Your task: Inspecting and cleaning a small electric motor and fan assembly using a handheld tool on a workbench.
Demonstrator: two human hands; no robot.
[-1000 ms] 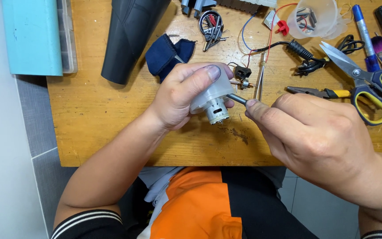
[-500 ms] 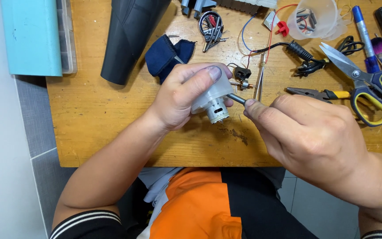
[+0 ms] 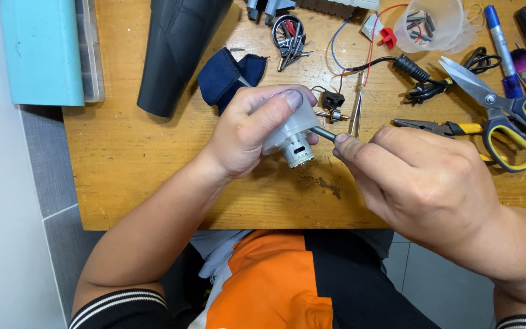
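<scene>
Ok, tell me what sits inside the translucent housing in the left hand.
A small silver electric motor pokes out of the translucent plastic housing held by the left hand. A thin dark tool in the right hand reaches it. Fingers and plastic hide the motor's upper part.

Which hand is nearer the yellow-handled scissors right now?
Right. The right hand sits just beside the scissors, holding a thin tool; the left hand grips the motor housing farther away.

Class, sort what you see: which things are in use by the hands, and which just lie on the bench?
In use:
left hand
right hand
small motor in clear housing
thin metal tool

Lying about:
scissors
pliers
black tube
plastic cup
</scene>
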